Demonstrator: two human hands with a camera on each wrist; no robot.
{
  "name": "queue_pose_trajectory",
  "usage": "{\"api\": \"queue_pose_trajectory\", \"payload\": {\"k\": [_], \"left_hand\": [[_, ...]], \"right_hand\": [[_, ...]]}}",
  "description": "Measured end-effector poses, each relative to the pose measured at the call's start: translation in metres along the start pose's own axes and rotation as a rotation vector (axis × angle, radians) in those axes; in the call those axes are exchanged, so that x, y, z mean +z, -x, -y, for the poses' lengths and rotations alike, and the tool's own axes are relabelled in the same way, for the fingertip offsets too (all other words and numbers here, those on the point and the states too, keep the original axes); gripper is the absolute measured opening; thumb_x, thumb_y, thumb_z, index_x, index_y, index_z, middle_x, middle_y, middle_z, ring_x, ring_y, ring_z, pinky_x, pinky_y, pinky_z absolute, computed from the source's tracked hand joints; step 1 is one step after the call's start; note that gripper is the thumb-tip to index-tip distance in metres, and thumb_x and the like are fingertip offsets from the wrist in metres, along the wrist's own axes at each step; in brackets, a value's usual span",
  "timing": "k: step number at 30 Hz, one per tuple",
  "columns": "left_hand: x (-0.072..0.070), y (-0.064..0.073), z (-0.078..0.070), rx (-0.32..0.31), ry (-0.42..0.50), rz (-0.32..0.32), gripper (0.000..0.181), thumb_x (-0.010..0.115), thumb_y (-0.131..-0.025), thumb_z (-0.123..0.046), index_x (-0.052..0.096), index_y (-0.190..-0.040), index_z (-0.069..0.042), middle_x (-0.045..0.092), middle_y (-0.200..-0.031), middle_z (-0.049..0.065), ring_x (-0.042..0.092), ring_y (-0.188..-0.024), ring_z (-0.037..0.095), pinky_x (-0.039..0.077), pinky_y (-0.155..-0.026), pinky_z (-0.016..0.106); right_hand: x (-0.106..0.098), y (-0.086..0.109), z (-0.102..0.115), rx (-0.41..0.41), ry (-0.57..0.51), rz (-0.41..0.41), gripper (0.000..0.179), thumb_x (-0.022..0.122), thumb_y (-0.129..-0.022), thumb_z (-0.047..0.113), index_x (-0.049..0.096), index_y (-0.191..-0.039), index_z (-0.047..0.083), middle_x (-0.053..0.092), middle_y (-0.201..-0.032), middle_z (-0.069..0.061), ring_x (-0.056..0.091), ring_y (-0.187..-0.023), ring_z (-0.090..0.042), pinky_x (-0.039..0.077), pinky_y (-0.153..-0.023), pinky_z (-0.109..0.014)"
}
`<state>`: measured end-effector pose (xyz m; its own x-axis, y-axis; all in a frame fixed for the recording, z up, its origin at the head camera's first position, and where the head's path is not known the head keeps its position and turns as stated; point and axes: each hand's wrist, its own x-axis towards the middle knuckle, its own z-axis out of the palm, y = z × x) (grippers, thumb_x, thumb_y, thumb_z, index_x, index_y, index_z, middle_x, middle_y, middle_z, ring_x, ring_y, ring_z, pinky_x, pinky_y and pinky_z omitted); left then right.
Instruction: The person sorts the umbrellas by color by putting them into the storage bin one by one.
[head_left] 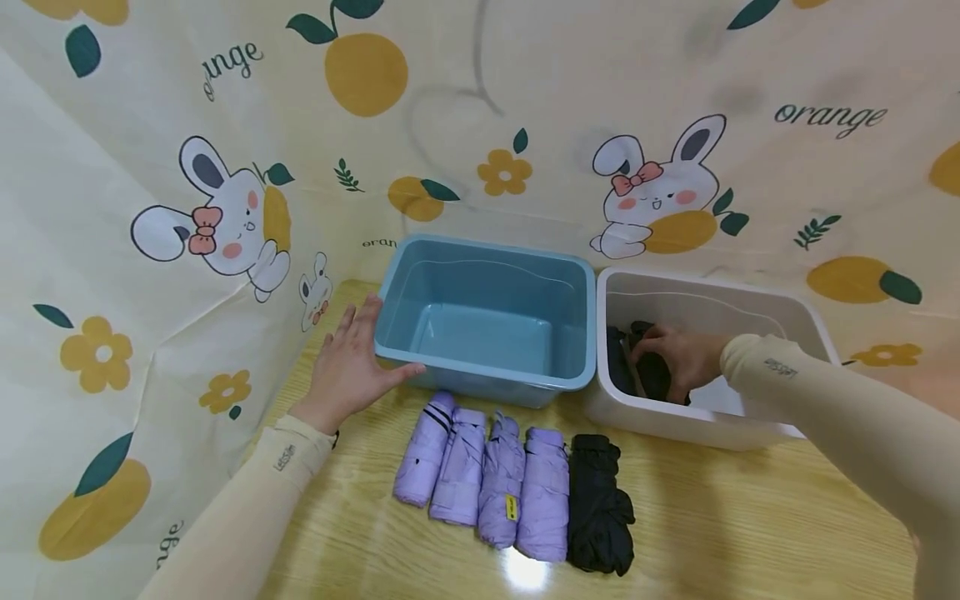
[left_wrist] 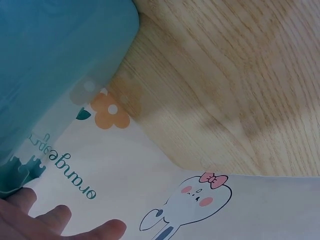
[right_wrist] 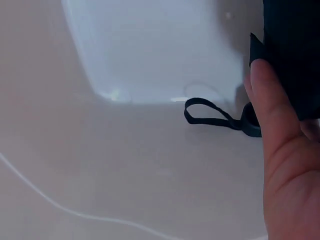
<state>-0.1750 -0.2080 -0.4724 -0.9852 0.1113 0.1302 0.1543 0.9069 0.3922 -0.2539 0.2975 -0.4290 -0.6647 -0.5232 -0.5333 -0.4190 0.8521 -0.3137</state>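
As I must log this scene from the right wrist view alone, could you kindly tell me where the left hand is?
Observer: In the head view, the left hand is at the left end of the blue bin, fingers extended.
Operator: Thank you. Where does that stand relative to the white bin I see into?
Observer: Directly beside it, on the person's left.
Operator: And what lies on the table in front of them?
Observer: A row of folded umbrellas: four purple umbrellas, then one black umbrella at the right end.
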Motion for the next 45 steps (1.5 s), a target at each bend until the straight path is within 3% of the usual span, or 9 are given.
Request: {"api": "queue_pose_trajectory", "payload": {"k": [8, 15, 19, 26, 30, 34, 39, 41, 45], "left_hand": [[0.0, 0.003, 0.0, 0.003, 0.019, -0.002, 0.126, 0.063, -0.072, -0.083, 0.013, -0.161, -0.009, 0.017, -0.165, 0.011, 0.012, -0.15, 0.037, 0.021, -0.107, 0.071], [0.001, 0.0, 0.002, 0.012, 0.019, -0.011, 0.125, 0.062, -0.072, -0.083, 0.014, -0.161, -0.01, 0.018, -0.164, 0.011, 0.013, -0.149, 0.037, 0.022, -0.107, 0.071], [0.0, 0.001, 0.0, 0.017, 0.022, -0.012, 0.125, 0.062, -0.072, -0.083, 0.014, -0.16, -0.009, 0.018, -0.164, 0.011, 0.015, -0.149, 0.039, 0.022, -0.107, 0.071], [0.0, 0.001, -0.001, 0.011, 0.018, -0.003, 0.124, 0.063, -0.073, -0.082, 0.014, -0.161, -0.009, 0.017, -0.165, 0.01, 0.015, -0.148, 0.04, 0.022, -0.108, 0.07], [0.001, 0.001, 0.001, -0.001, 0.017, 0.003, 0.125, 0.062, -0.073, -0.083, 0.012, -0.161, -0.009, 0.015, -0.165, 0.009, 0.014, -0.149, 0.04, 0.021, -0.108, 0.07], [0.0, 0.0, -0.001, -0.002, 0.013, 0.006, 0.126, 0.059, -0.072, -0.086, 0.011, -0.161, -0.01, 0.014, -0.166, 0.008, 0.014, -0.148, 0.041, 0.02, -0.108, 0.07], [0.0, 0.001, -0.001, -0.023, 0.024, 0.023, 0.128, 0.057, -0.071, -0.088, 0.008, -0.161, -0.011, 0.013, -0.166, 0.008, 0.013, -0.148, 0.042, 0.018, -0.108, 0.071], [0.0, 0.001, -0.003, -0.026, 0.039, 0.03, 0.128, 0.058, -0.071, -0.087, 0.008, -0.161, -0.011, 0.013, -0.166, 0.009, 0.013, -0.148, 0.042, 0.018, -0.108, 0.071], [-0.002, 0.002, -0.005, -0.021, 0.061, 0.03, 0.129, 0.06, -0.071, -0.086, 0.009, -0.161, -0.009, 0.015, -0.165, 0.012, 0.013, -0.148, 0.043, 0.018, -0.107, 0.073]], "right_hand": [[0.02, -0.015, -0.022, -0.043, 0.02, 0.006, 0.09, 0.098, -0.048, 0.047, 0.06, -0.125, 0.019, 0.036, -0.137, -0.022, 0.044, -0.111, -0.041, 0.044, -0.09, -0.065], [0.027, -0.017, -0.023, -0.083, 0.001, 0.003, 0.086, 0.098, -0.055, 0.041, 0.057, -0.125, 0.015, 0.032, -0.136, -0.024, 0.048, -0.105, -0.038, 0.049, -0.087, -0.058], [0.031, -0.015, -0.025, -0.08, -0.018, 0.003, 0.085, 0.098, -0.055, 0.037, 0.057, -0.125, 0.014, 0.032, -0.136, -0.025, 0.047, -0.11, -0.041, 0.046, -0.091, -0.062], [0.03, -0.017, -0.032, -0.077, 0.004, 0.024, 0.082, 0.097, -0.056, 0.037, 0.058, -0.125, 0.015, 0.033, -0.138, -0.027, 0.045, -0.113, -0.042, 0.042, -0.093, -0.067], [0.016, -0.013, -0.023, -0.07, -0.001, 0.048, 0.085, 0.096, -0.056, 0.035, 0.059, -0.128, 0.011, 0.044, -0.134, -0.023, 0.045, -0.114, -0.038, 0.041, -0.095, -0.064], [-0.011, 0.014, -0.006, -0.026, -0.02, -0.017, 0.081, 0.094, -0.06, 0.027, 0.06, -0.13, 0.003, 0.054, -0.126, -0.02, 0.05, -0.11, -0.037, 0.046, -0.09, -0.06], [-0.041, 0.067, 0.022, 0.039, -0.069, -0.185, 0.073, 0.091, -0.07, 0.024, 0.058, -0.133, 0.006, 0.049, -0.135, -0.02, 0.052, -0.118, -0.044, 0.051, -0.086, -0.059], [-0.042, 0.095, 0.036, 0.036, -0.041, -0.247, 0.072, 0.092, -0.071, 0.027, 0.059, -0.133, 0.012, 0.051, -0.137, -0.017, 0.053, -0.119, -0.042, 0.052, -0.086, -0.058], [-0.023, 0.142, 0.066, -0.064, 0.033, -0.34, 0.071, 0.093, -0.069, 0.028, 0.061, -0.132, 0.019, 0.054, -0.133, -0.008, 0.055, -0.116, -0.032, 0.052, -0.085, -0.055]]}}
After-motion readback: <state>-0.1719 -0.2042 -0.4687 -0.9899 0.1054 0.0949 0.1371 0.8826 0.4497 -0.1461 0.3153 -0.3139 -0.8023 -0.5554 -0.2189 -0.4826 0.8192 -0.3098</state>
